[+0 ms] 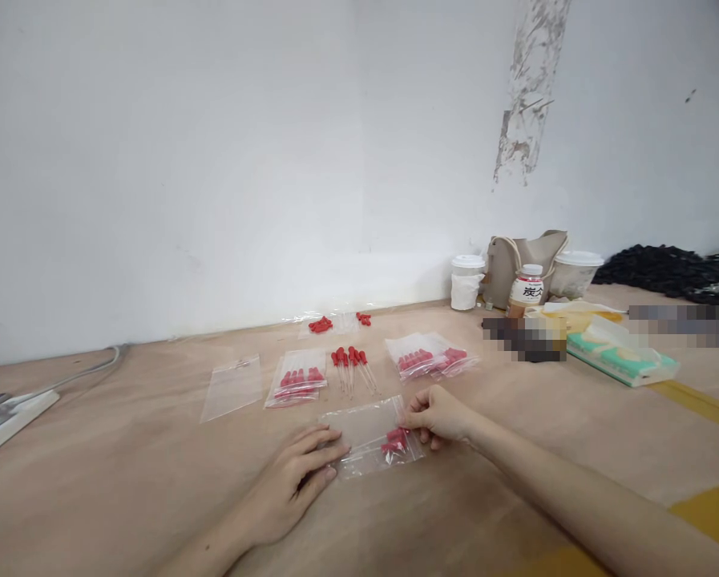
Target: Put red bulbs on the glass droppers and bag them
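Note:
A clear plastic zip bag (pixel 362 425) with several red pieces (pixel 393 440) at its right end lies flat before me. My left hand (pixel 296 473) rests on the bag's left edge, fingers stretched out and apart. At the opposite end, my right hand (pixel 434 417) pinches the bag's edge beside the red pieces; the pinched spot is partly hidden by the fingers. Just beyond the bag lie several thin clear sticks with red bulb-like ends (pixel 348 361). Filled zip bags with red-ended items are stacked to their left (pixel 299 377) and right (pixel 428 357).
An unfilled clear bag (pixel 234 389) lies at left. Loose red pieces (pixel 321 324) sit on plastic near the wall. Lidded cups (pixel 467 284), a bottle (pixel 526 288), a grey bag (pixel 503 264) and a green tissue pack (pixel 620 357) stand at right. A white-edged object (pixel 19 429) is far left.

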Demonstrator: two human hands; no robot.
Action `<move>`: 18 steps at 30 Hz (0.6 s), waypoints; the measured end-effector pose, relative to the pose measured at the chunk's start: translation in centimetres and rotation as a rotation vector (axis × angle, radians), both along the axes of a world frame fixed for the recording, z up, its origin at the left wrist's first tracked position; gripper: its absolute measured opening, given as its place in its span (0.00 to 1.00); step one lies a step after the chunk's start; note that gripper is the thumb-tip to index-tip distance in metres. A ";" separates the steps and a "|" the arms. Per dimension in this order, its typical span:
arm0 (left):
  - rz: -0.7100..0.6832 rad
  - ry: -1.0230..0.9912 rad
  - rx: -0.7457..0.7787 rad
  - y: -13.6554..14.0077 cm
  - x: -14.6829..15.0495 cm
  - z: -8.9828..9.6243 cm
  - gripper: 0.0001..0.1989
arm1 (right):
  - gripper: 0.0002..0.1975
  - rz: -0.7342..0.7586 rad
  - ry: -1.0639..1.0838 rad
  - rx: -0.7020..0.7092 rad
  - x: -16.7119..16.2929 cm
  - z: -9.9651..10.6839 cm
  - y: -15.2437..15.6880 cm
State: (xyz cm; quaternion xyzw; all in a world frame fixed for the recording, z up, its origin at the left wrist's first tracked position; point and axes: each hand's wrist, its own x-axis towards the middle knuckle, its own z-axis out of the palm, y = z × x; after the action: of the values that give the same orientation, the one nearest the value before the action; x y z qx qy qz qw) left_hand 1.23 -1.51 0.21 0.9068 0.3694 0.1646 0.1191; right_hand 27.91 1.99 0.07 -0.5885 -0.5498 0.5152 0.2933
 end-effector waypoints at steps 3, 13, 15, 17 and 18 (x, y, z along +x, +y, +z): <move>0.013 -0.001 -0.005 0.0 0.0 0.1 0.18 | 0.11 -0.003 0.017 0.010 -0.2 -0.1 -0.1; 0.012 -0.021 -0.029 -0.2 0.1 0.3 0.17 | 0.03 0.005 -0.254 0.412 0.7 1.8 2.9; 0.019 -0.011 -0.036 -0.3 0.1 0.3 0.17 | 0.02 -0.019 -0.436 0.467 -0.7 2.8 4.7; 0.017 -0.013 -0.038 -0.2 0.1 0.2 0.17 | 0.02 -0.063 -0.494 0.464 -2.5 3.3 6.6; 0.011 -0.018 -0.036 -0.2 0.1 0.2 0.17 | 0.04 -0.085 -0.513 0.451 -3.5 3.3 7.5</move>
State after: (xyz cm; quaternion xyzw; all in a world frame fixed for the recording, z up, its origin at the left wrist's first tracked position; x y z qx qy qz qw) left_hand 1.31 -1.71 0.39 0.9009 0.3763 0.1667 0.1376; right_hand 24.44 9.52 3.39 -0.6415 -0.6807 0.2033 0.2897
